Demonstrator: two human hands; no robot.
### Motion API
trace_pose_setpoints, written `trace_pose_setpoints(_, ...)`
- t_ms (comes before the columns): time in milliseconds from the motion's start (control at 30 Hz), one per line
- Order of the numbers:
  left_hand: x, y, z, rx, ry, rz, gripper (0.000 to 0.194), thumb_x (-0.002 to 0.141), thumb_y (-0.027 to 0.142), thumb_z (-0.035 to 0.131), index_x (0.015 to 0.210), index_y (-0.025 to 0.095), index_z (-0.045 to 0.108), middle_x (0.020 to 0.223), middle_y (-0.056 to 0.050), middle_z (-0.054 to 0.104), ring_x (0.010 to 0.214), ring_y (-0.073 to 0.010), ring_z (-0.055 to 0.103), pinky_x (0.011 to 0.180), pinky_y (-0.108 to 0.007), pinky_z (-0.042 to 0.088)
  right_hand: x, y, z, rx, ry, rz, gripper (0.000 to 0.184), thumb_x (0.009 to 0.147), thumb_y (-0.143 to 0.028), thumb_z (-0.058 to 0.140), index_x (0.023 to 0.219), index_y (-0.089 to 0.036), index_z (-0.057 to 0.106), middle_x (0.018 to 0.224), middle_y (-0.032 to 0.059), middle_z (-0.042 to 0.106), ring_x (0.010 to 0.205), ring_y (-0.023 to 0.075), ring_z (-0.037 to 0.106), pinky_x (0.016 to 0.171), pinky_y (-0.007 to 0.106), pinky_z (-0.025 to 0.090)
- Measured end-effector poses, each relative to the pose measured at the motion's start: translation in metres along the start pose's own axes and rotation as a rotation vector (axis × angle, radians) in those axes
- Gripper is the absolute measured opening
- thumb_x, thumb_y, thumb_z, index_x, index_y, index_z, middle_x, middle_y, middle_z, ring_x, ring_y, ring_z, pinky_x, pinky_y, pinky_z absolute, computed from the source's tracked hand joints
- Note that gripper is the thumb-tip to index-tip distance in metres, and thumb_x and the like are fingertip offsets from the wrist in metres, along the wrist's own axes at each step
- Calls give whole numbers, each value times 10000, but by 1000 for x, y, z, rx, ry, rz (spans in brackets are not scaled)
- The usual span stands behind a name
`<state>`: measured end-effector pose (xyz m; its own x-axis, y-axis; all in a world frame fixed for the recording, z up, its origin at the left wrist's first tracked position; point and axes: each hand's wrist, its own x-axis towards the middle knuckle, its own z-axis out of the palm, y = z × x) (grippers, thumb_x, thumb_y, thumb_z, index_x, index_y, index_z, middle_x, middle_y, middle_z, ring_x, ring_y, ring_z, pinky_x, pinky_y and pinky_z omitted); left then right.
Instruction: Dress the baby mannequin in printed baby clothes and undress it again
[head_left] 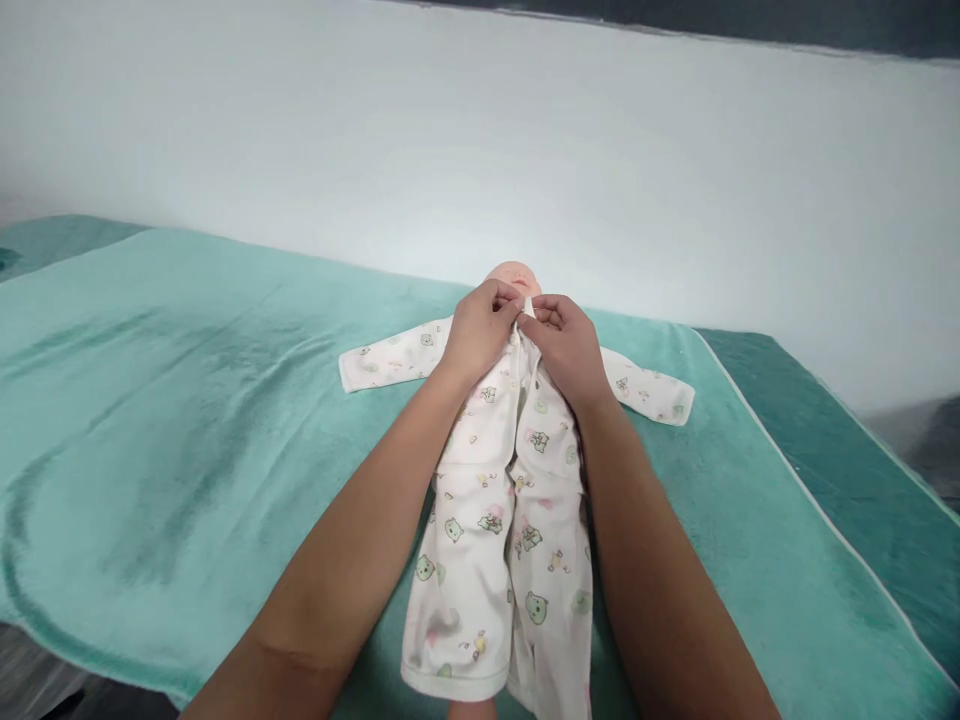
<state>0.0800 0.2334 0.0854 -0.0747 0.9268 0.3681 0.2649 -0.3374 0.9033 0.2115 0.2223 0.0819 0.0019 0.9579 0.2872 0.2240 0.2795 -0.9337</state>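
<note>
A baby doll (514, 276) lies on its back, its head away from me, dressed in a white printed jacket (486, 400) and matching trousers (469, 580). Both sleeves stretch out to the sides. At the neck, my left hand (486, 325) pinches the left edge of the jacket's front opening. My right hand (566, 345) grips the other edge close beside it, with a bit of white collar sticking up between the fingers. Below the hands the jacket front hangs slightly parted. Any fastener at the neck is hidden by my fingers. One doll foot (472, 709) shows under the left trouser leg.
A light green blanket (187, 420) with soft wrinkles lies under the doll. Darker green cloth (840, 440) shows past its right edge. A pale wall (450, 140) rises just behind the doll's head.
</note>
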Motion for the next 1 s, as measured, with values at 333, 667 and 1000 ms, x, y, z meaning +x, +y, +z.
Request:
trace_pose_setpoints(333, -1, -1, 0, -176, -62, -145, 191, 799, 164, 626, 989, 193, 626, 876, -30, 699, 783, -160, 651, 726, -297, 509, -4, -6, 1, -154, -105, -41, 304, 765, -273, 675, 1033, -247, 532, 781, -57, 489, 704, 137, 487, 673, 279, 403)
trace_pose_setpoints(667, -2, 2, -5, -267, -38, -234, 216, 746, 90, 547, 917, 191, 630, 865, -35, 686, 772, -166, 641, 679, -300, 498, -10, -7, -1, -85, -145, 29, 471, 781, -327, 694, 1202, -238, 504, 773, -64, 526, 689, 141, 519, 657, 283, 416)
trace_pose_setpoints(1000, -22, -5, -8, -10, 62, -22, 114, 847, 197, 566, 861, 190, 679, 979, -39, 716, 904, -167, 635, 861, -311, 488, -53, -21, 1, -458, 33, -16, 271, 795, -407, 669, 968, -245, 537, 908, 0, 598, 751, 166, 518, 716, 321, 410)
